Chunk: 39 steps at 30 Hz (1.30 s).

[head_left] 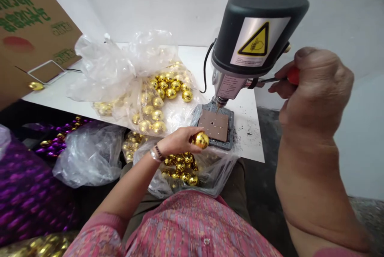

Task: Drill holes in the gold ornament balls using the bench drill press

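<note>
My left hand (181,140) is closed around a shiny gold ball (201,140), held just in front of the base of a bench drill press (258,29). My right hand (318,83) grips the red-knobbed lever (293,76) at the drill's right side. Under the drill's chuck (221,102) lies a brown square plate (213,125) with small holes, set on the grey base. Below my left hand, an open clear plastic bag (220,173) in my lap holds several gold balls (180,167).
On the white table (255,141), another clear bag (105,65) spills gold balls (171,93). Dark shavings lie right of the base. A cardboard box (39,21) stands at the left. Bags with purple balls (27,189) sit lower left. A black cable (205,65) runs behind the drill.
</note>
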{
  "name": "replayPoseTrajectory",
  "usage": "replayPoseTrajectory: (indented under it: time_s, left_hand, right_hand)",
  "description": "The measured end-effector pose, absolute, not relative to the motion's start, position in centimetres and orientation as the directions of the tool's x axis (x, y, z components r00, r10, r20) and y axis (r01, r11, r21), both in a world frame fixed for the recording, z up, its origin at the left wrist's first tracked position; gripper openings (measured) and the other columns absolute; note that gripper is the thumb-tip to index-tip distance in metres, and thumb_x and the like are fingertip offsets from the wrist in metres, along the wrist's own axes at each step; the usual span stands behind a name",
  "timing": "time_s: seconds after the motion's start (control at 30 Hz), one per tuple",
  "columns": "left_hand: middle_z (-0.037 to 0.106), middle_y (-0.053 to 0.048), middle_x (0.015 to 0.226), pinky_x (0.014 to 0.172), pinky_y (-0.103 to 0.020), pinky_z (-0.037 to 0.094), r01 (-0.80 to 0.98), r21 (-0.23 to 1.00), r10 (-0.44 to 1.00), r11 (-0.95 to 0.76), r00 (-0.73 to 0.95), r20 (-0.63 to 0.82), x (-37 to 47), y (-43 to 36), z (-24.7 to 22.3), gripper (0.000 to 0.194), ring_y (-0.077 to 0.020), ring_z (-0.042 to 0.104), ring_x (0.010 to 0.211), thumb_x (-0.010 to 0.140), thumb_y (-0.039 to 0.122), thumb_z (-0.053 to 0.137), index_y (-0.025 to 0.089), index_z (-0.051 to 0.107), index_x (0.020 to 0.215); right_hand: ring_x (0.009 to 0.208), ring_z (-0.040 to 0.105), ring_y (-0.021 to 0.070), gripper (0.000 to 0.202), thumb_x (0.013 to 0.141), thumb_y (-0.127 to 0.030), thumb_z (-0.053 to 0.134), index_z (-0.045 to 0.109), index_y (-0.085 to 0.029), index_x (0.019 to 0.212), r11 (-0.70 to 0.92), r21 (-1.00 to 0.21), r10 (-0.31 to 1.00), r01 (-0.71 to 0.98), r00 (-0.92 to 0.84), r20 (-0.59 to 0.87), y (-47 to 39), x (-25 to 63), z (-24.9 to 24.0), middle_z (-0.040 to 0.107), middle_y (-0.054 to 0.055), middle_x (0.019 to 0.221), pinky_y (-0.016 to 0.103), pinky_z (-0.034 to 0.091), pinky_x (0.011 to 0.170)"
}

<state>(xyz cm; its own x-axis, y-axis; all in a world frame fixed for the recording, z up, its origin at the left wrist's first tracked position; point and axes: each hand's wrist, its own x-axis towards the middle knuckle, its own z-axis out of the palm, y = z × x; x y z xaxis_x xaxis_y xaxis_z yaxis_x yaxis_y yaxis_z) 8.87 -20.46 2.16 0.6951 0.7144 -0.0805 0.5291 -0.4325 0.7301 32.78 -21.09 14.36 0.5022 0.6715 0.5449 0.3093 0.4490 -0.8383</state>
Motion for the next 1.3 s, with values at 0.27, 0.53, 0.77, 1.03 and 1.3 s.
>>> replayPoseTrajectory:
  time_s: [0.27,0.53,0.77,1.03,1.3]
  left_hand:
    - [0.073,-0.010,0.109,0.077,-0.029,0.053,0.719,0.608,0.860,-0.337,0.498,-0.112,5.3,-16.1,4.0,0.046,-0.0163,0.066,0.080,0.089,0.039,0.063,0.016,0.066,0.129]
    - [0.054,-0.014,0.146,0.105,-0.039,0.046,0.896,0.335,0.955,-0.292,0.290,0.056,9.9,-6.5,1.1,0.064,-0.0291,0.057,0.126,0.081,0.006,0.055,0.020,0.055,0.143]
    - [0.060,-0.019,0.133,0.103,-0.040,0.046,0.899,0.353,0.964,-0.260,0.263,0.038,11.1,-6.0,-0.3,0.059,-0.0301,0.059,0.118,0.076,0.019,0.071,0.014,0.059,0.134]
    - [0.070,-0.006,0.101,0.078,-0.027,0.051,0.490,0.828,0.881,-0.271,0.473,0.009,9.0,-13.8,2.7,0.053,-0.0133,0.061,0.082,0.078,0.039,0.072,0.015,0.063,0.124]
    - [0.070,-0.003,0.089,0.069,-0.023,0.049,0.420,0.899,0.827,-0.126,0.545,-0.139,11.7,-16.6,1.9,0.039,-0.0118,0.062,0.075,0.081,0.040,0.067,0.015,0.068,0.111]
  right_hand:
    - [0.050,0.049,0.0053,0.035,0.081,-0.048,0.054,0.060,-0.015,0.074,0.456,-0.823,0.627,0.338,0.534,0.567,-21.3,32.4,13.8,0.053,-0.003,0.061,0.020,0.037,0.043]
    - [0.054,0.051,0.0030,0.032,0.089,-0.038,0.051,0.056,-0.012,0.071,0.458,-0.797,0.635,0.394,0.483,0.603,-21.8,32.8,13.3,0.052,-0.003,0.061,0.018,0.041,0.049]
    - [0.057,0.049,-0.0001,0.038,0.093,-0.037,0.047,0.054,-0.010,0.068,0.482,-0.752,0.605,0.450,0.449,0.657,-22.0,32.9,12.7,0.051,-0.003,0.063,0.015,0.033,0.053]
    - [0.055,0.048,0.0048,0.033,0.085,-0.039,0.052,0.053,-0.014,0.064,0.483,-0.775,0.596,0.408,0.494,0.633,-21.8,32.5,13.4,0.050,-0.001,0.058,0.021,0.034,0.052]
    - [0.065,0.051,0.0043,0.031,0.090,-0.037,0.048,0.055,-0.013,0.072,0.519,-0.728,0.600,0.448,0.417,0.683,-21.7,32.8,13.5,0.049,-0.001,0.066,0.021,0.040,0.061]
